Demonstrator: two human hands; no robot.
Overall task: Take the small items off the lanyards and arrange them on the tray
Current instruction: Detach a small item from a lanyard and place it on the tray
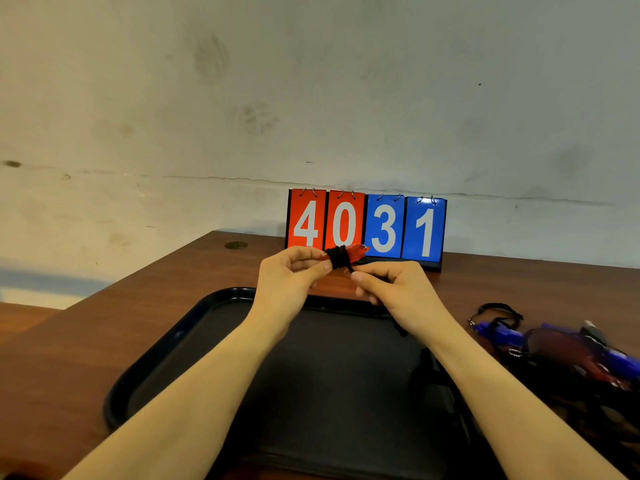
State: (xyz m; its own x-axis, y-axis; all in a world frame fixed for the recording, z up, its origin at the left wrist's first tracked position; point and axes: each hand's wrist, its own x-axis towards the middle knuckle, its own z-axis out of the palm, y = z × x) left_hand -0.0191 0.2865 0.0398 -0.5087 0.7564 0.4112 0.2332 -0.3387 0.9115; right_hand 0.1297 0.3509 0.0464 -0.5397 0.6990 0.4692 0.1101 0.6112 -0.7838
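Above the far edge of the black tray (166, 362) I hold a small red item (356, 251) with a black lanyard cord (337, 257) wound around its middle. My left hand (291, 275) pinches the item's left end. My right hand (388, 282) pinches the loose end of the cord just below the winding. Nothing I can make out lies on the visible part of the tray. More small blue and red items on black lanyards (561, 344) lie in a heap on the table to the right of the tray.
A flip scoreboard (367, 225) reading 4031 stands at the back of the brown wooden table (69, 344), against a pale wall. A small round metal fitting (236, 245) sits in the table's far left corner. The table's left edge runs diagonally.
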